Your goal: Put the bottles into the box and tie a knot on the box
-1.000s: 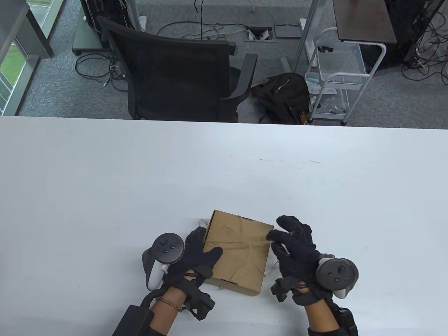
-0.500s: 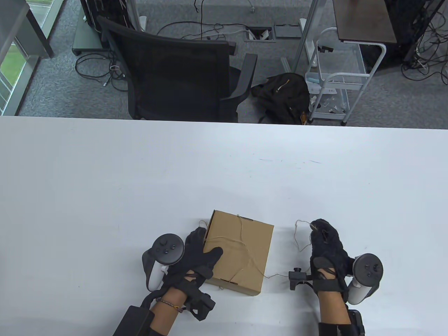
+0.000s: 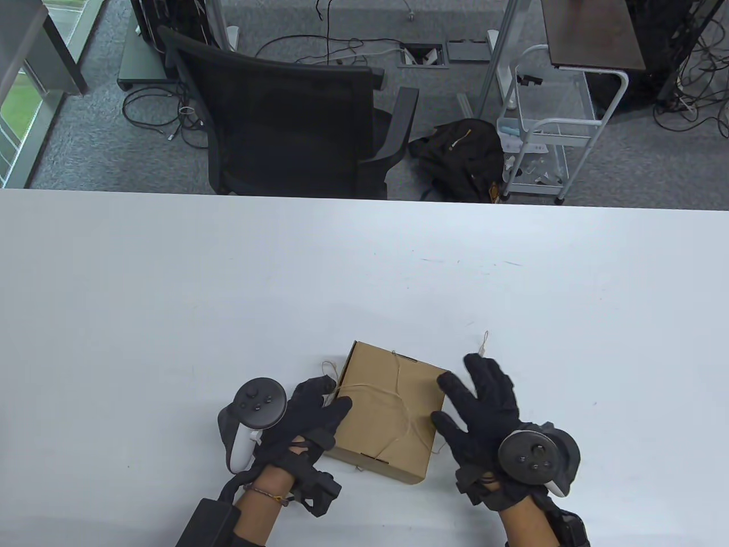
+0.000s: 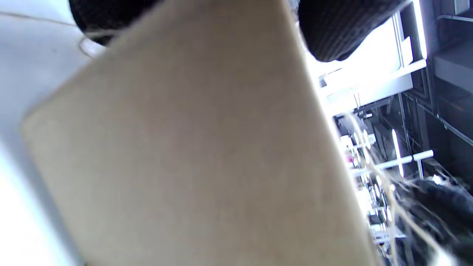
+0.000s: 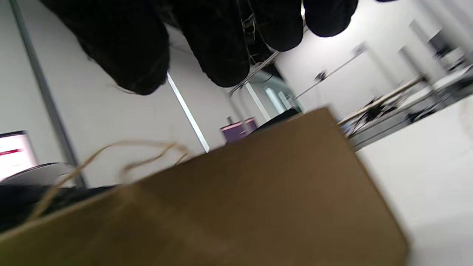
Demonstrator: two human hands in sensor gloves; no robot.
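A closed brown cardboard box [image 3: 381, 424] lies near the table's front edge, with thin twine [image 3: 400, 393] crossed over its lid. No bottle shows in any view. My left hand [image 3: 316, 410] holds the box's left side, thumb on the lid and fingers curled along the left wall. My right hand [image 3: 481, 399] is at the box's right edge with fingers spread and straight. A loose twine end [image 3: 484, 343] pokes out past its fingertips. In the right wrist view a thin strand runs between two fingers [image 5: 221, 55] above the box [image 5: 258, 207]. The left wrist view is filled by the box wall [image 4: 184, 147].
The white table [image 3: 228, 285] stretches far to the left, right and back of the box. Beyond its far edge stand a black office chair [image 3: 296, 119], a dark backpack [image 3: 461, 154] on the floor and a white wire cart [image 3: 547, 137].
The right hand first drew the twine away to the right, then came back to the box's right edge with fingers spread. The box turned slightly. The left hand stayed on it.
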